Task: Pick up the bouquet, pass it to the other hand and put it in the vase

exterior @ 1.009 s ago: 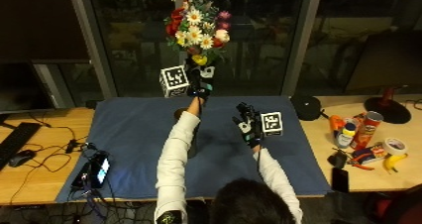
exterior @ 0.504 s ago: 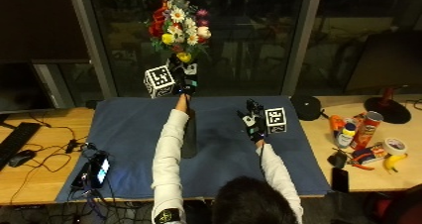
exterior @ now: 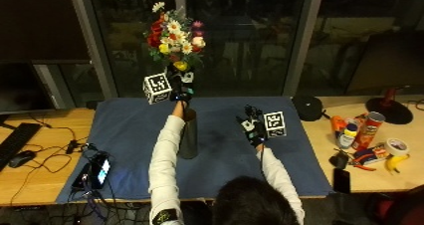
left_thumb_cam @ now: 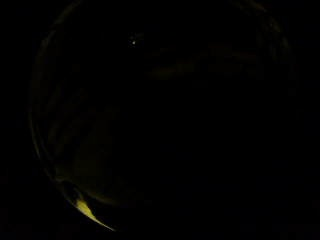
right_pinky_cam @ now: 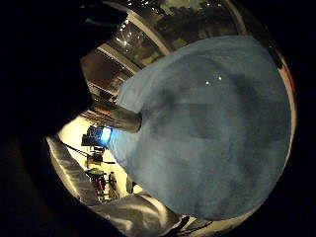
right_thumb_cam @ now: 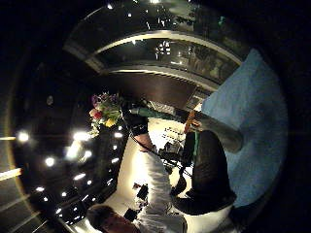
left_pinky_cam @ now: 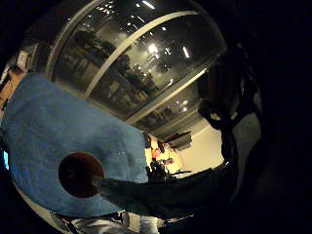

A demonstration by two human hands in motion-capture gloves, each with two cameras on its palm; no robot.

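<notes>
In the outside view my left hand (exterior: pixel 179 89) is raised and grips the stems of the bouquet (exterior: pixel 173 35), whose red, white and yellow flowers stand upright above it. The tall dark vase (exterior: pixel 189 135) stands on the blue cloth (exterior: pixel 126 130) directly below that hand. The left little finger side palm view looks down on the vase's round mouth (left_pinky_cam: pixel 80 174), with the dark stems (left_pinky_cam: pixel 165 195) beside it. My right hand (exterior: pixel 252 128) hovers open over the cloth right of the vase, holding nothing. The right thumb side palm view shows the bouquet (right_thumb_cam: pixel 104 111) and the vase (right_thumb_cam: pixel 218 133).
A phone (exterior: pixel 99 169) with cables lies at the cloth's left edge. A keyboard (exterior: pixel 14 135) and mouse (exterior: pixel 20 158) sit far left. At the right are a dark cap (exterior: pixel 307 107), cans (exterior: pixel 366 130), tape (exterior: pixel 397 146) and a banana (exterior: pixel 396 163).
My left hand has carried the bouquet leftward and slightly lower, ending above the vase. The right hand has stayed open in about the same place.
</notes>
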